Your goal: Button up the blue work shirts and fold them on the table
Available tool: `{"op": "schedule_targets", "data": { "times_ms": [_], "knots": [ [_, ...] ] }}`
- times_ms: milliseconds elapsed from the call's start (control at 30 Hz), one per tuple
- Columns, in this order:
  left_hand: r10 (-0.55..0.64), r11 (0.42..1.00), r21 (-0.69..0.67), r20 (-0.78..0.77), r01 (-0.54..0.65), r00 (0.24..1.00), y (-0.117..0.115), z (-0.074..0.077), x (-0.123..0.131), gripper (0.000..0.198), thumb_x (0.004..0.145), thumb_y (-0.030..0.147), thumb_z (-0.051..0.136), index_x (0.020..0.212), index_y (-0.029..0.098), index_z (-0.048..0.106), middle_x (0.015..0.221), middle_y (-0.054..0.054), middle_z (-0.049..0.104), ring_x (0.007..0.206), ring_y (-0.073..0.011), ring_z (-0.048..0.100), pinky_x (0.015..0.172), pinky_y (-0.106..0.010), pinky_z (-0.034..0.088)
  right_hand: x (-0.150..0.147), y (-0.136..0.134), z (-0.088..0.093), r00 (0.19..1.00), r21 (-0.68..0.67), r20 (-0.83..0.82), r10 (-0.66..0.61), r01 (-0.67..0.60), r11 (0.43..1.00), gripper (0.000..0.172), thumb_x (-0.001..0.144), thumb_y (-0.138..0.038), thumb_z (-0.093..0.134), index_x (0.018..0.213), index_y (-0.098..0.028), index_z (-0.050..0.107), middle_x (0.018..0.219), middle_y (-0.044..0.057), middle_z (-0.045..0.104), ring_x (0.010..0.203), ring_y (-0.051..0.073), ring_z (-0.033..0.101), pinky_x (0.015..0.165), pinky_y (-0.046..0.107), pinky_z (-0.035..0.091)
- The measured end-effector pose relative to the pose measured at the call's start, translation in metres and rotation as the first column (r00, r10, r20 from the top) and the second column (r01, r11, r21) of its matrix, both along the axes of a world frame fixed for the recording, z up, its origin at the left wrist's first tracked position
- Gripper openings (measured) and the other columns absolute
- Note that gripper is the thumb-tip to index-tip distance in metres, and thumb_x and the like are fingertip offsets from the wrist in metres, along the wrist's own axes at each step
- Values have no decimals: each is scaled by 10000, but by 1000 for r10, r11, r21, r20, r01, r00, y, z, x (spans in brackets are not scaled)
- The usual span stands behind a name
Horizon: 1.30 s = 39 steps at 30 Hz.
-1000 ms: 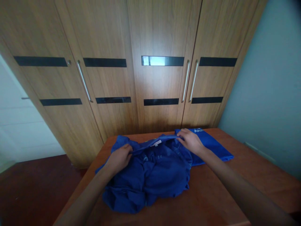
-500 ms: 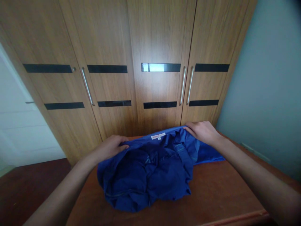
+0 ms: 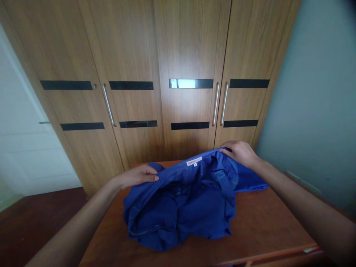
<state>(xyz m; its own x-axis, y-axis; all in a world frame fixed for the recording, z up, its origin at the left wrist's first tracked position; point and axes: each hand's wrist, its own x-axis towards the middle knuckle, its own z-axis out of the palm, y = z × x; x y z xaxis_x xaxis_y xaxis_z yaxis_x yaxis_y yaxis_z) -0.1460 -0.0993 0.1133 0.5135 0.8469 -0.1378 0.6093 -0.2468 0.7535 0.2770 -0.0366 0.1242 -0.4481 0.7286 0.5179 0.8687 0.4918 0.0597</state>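
Note:
A crumpled dark blue jacket lies on a reddish-brown wooden table, its inside facing me. A white label with red print and a small tag sit along its raised upper edge. My left hand pinches that edge at the left, thumb on the near side. My right hand grips the same edge farther right, its fingers curled over the cloth. Between the hands the edge is held up, slanting higher to the right. A flat blue part of the cloth stretches out beneath my right forearm.
The table has a drawer-like opening at its front right. Just behind it stands a wooden wardrobe with metal handles and black strips. A blue-grey wall is at right, a white door at left.
My left hand has shifted slightly right along with the jacket's edge, and its fingers are turned more toward me. The jacket sits a little farther right in view. My right hand keeps its grip.

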Motion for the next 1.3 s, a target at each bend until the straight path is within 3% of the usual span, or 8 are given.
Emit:
{"op": "schedule_targets", "data": {
  "times_ms": [167,367,500,667,767,1000,1167,1300],
  "knots": [
    [-3,989,148,-101,18,995,7,-11,9,304,761,465,623,684,172,626,674,20,614,676,-154,582,617,-230,426,1,3,-21,997,-53,73,1,3,999,325,955,-417,399,943,-281,694,933,24,733,850,217,674,662,281,456],
    [226,864,482,-109,-147,968,13,-20,9,183,727,331,649,865,213,633,905,-12,692,875,-197,626,801,-301,464,1,0,-33,999,-99,46,27,-22,995,347,968,-410,366,983,-281,688,944,29,734,856,207,674,662,271,454],
    [231,890,378,108,-254,967,4,-10,7,340,764,418,634,1032,208,631,1033,-51,694,977,-228,625,869,-360,476,4,-1,-38,999,-94,41,33,-29,995,347,970,-405,363,996,-270,681,990,30,729,889,214,675,699,284,470],
    [326,932,53,309,-358,894,-14,4,7,474,788,494,620,1167,214,567,983,-40,689,789,-169,630,640,-261,477,8,1,-41,1000,-75,16,1,1,997,352,973,-390,352,1019,-254,674,1010,35,729,900,221,679,735,299,486],
    [293,950,40,231,-310,928,-15,-3,8,474,809,490,581,1188,207,555,950,-33,680,761,-158,612,617,-246,458,7,2,-42,1000,-61,-12,-21,20,998,356,973,-390,346,1040,-251,667,1027,38,727,911,220,678,743,297,488],
    [122,944,318,-73,-92,990,-11,-22,16,371,884,503,446,995,217,655,1008,-39,683,956,-214,603,862,-328,457,2,2,-43,999,-73,-15,-42,41,996,356,965,-417,359,976,-252,674,935,37,740,867,211,684,727,282,477],
    [144,863,506,-250,3,957,-13,-28,27,282,851,426,548,1008,228,672,1058,-49,680,984,-228,599,882,-328,420,5,3,-44,998,-73,-15,-54,53,996,358,933,-483,419,902,-254,693,864,29,746,837,216,691,689,272,464],
    [110,887,460,-288,37,951,-8,-31,33,234,889,312,469,909,232,688,921,-27,698,880,-195,624,777,-278,432,7,2,-42,997,-60,-33,-73,71,996,351,917,-504,440,872,-262,689,825,18,742,790,212,691,652,270,454]
  ]
}}
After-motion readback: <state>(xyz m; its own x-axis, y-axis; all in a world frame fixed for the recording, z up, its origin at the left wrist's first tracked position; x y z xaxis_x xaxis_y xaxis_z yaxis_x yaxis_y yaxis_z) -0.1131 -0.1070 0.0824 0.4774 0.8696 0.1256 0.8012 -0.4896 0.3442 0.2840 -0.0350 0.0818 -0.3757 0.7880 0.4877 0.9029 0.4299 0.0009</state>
